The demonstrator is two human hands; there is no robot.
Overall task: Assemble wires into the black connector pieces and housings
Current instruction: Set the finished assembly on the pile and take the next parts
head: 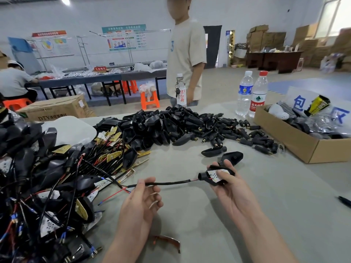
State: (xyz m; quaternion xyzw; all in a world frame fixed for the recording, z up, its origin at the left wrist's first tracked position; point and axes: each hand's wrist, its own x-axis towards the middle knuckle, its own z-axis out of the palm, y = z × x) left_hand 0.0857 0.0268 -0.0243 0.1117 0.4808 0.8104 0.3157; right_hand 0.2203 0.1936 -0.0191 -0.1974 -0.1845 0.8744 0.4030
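Currently: our left hand (pixel 141 202) pinches cable (pixel 171 183); right hand (pixel 234 190) grips black housing (pixel 202 176) (board (pixel 214 174) inside). Risk: hard tug may snap thin red wire (pixel 194 179).

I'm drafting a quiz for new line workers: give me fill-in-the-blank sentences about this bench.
The right hand holds a black housing with a ___ board inside. The left hand pinches a ___ cable running into that housing. The bottle nearest the cardboard box has a ___ cap.
Missing: white; black; red.

Left hand (pixel 141 201) and right hand (pixel 232 190), palms up, fingers pinching.
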